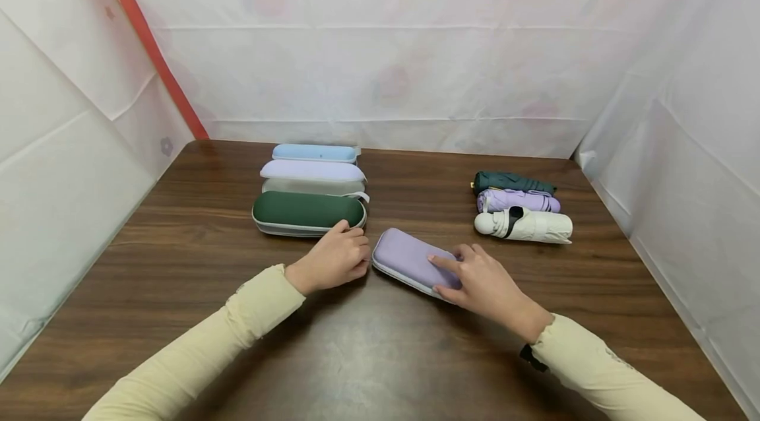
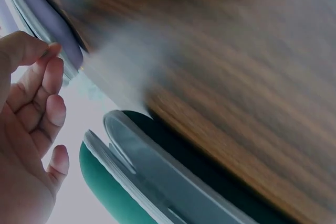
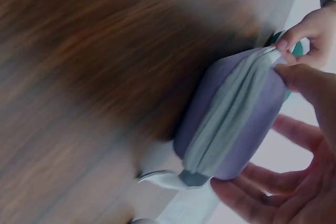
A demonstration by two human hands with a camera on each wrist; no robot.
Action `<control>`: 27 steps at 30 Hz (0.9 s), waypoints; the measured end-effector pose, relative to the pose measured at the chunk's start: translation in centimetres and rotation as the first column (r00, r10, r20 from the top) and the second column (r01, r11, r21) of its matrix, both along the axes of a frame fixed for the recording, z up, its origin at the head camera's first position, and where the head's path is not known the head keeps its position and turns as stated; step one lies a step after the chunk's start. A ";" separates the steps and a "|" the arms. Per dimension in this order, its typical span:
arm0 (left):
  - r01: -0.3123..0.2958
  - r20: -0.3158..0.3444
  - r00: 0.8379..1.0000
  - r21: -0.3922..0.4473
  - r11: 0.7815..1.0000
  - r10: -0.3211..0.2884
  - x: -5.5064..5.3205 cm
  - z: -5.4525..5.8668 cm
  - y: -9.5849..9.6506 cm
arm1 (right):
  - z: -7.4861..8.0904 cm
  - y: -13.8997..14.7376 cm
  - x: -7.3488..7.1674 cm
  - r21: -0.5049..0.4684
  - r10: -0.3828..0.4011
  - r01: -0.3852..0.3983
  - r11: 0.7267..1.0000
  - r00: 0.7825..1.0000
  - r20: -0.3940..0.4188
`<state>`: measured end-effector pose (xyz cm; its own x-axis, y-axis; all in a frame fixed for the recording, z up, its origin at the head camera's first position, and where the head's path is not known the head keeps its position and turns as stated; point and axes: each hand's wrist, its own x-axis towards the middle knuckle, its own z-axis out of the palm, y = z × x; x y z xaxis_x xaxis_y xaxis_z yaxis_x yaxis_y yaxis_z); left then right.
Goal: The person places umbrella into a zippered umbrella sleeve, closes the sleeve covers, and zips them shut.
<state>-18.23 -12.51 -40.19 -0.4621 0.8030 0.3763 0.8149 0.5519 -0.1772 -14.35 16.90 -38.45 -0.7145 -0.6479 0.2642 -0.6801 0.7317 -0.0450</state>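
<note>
A light purple zippered glasses case (image 1: 410,256) lies slantwise on the table, its pale zipper band (image 3: 231,108) running round the side. My right hand (image 1: 483,282) grips its right end, thumb on the near side and fingers over the top and far side. At its left end, my left hand (image 1: 335,257) pinches with thumb and forefinger by the zipper; the small pull is mostly hidden by the fingertips. In the left wrist view, the left hand (image 2: 31,93) has its other fingers loosely curled. Just behind that hand sits a dark green zippered case (image 1: 305,208).
Behind the green case lie a grey case (image 1: 309,186), a lavender case (image 1: 311,170) and a light blue case (image 1: 315,153) in a row. On the right are folded umbrellas: white (image 1: 540,226), purple (image 1: 516,200) and dark green (image 1: 510,181). White cloth (image 1: 380,78) hangs behind the table.
</note>
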 end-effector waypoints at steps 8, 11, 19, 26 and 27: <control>0.005 -0.029 1.000 0.045 0.999 -0.003 -0.1 -0.4 1.2 | 0.5 -1.7 1.2 0.056 -0.095 0.097 0.994 0.995 -0.031; -0.018 -0.020 1.000 0.035 0.999 0.019 -0.3 -0.5 1.5 | 1.3 -1.8 0.7 0.075 -0.053 0.052 0.996 0.998 0.022; -0.063 0.014 0.998 0.025 0.998 0.062 -0.4 -0.3 1.6 | 3.4 -0.6 -4.9 0.398 0.444 -0.402 0.825 0.896 -0.017; -0.081 0.045 0.996 -0.024 0.996 0.082 0.0 -0.1 1.6 | 3.2 -1.9 -5.8 0.602 0.690 -0.536 0.591 0.723 -0.034; -0.088 0.040 0.995 -0.031 0.996 0.089 0.0 -0.1 1.6 | 3.4 -2.1 -5.8 0.593 0.683 -0.540 0.597 0.730 -0.021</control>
<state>-18.19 -10.89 -40.27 -0.5467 0.7686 0.3321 0.7699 0.6174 -0.1615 -20.13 14.77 -35.06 -0.0614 -0.9858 -0.1565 -0.9110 -0.0087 0.4123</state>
